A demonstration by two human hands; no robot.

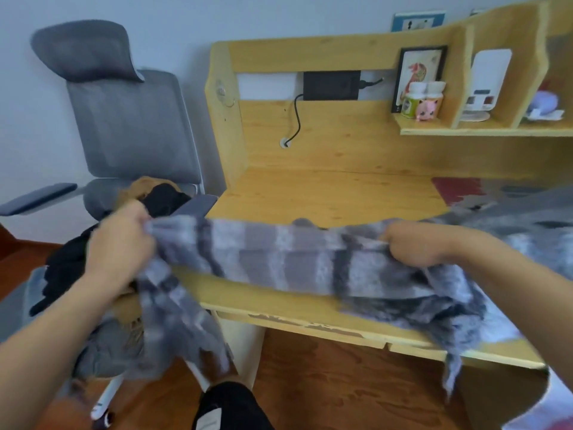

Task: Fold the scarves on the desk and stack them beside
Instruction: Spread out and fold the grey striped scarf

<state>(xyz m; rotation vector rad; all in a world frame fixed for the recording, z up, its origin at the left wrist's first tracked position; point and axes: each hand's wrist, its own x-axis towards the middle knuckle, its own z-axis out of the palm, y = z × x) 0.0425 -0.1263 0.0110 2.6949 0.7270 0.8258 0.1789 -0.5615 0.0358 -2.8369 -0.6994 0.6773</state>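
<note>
Both-handed, curled fingers [145, 231] grip the grey striped scarf [279, 259] taut

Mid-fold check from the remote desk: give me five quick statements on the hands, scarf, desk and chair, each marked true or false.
1. Both hands grip the grey striped scarf. True: the left hand and right hand each hold it bunched.
2. The scarf lies folded flat on the desk. False: it is stretched between the hands, its ends hanging down.
3. The chair stands left of the desk. True.
4. The chair seat is bare. False: black and brown clothes lie on it.
5. Two bottles stand on the desk's shelf. True.
</note>
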